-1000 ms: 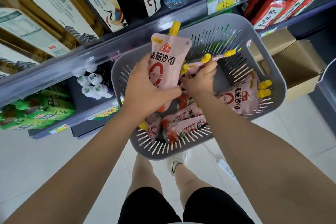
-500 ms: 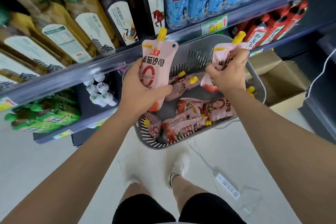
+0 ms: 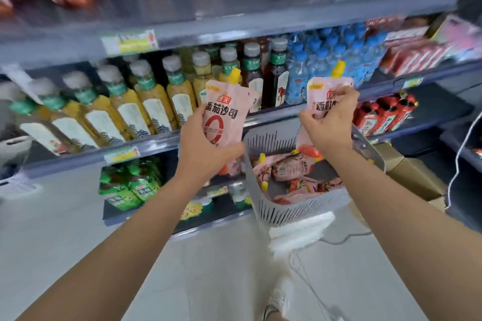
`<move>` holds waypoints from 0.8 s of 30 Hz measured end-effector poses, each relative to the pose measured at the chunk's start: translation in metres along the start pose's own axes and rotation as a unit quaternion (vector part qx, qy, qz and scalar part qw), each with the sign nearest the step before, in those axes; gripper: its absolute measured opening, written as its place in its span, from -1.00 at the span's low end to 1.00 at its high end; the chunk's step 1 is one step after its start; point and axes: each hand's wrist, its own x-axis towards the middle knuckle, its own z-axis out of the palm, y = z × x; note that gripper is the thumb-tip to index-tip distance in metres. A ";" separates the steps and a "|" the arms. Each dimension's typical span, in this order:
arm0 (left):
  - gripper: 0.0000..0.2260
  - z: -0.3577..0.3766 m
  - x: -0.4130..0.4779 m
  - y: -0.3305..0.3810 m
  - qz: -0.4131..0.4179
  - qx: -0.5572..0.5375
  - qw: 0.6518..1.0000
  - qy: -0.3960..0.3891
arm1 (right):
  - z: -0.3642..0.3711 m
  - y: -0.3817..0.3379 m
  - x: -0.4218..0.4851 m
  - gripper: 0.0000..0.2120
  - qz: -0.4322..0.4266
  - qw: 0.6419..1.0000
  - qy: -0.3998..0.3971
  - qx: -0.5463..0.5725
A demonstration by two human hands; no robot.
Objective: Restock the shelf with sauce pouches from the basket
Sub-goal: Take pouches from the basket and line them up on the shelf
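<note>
A pink tomato-sauce pouch [image 3: 224, 117] with a yellow spout is held upright just left of the grey basket [image 3: 300, 208] by the left hand [image 3: 206, 148], fingers curled round its lower half, so its bottom edge is hidden. A second pouch [image 3: 323, 94] is pinched near its top by the right hand [image 3: 331, 125] above the basket, its print partly covered. More pouches [image 3: 292, 167] lie inside the basket. Those on the shelf [image 3: 234, 21] high above it are blurred.

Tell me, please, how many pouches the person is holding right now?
2. The left pouch is in the left hand; the right pouch is in the right hand, above the basket. More lie in the basket, some likely hidden.
</note>
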 end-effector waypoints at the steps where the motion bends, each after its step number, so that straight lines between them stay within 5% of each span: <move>1: -0.20 -0.019 -0.006 0.003 0.010 -0.005 1.000 0.019 | 0.006 -0.017 -0.005 -0.36 -0.011 1.000 -0.004 0.008; 3: -0.31 -0.059 -0.019 0.007 0.029 -0.005 0.998 0.060 | 0.017 -0.060 -0.016 -0.35 -0.034 0.999 -0.004 0.030; 13: -0.10 -0.215 -0.022 0.024 0.054 0.042 0.973 0.219 | 0.069 -0.239 -0.033 -0.33 -0.082 0.977 -0.022 0.193; 24: 0.08 -0.255 0.067 0.086 0.113 0.037 0.938 0.326 | 0.105 -0.327 0.056 -0.30 -0.096 0.976 0.003 0.194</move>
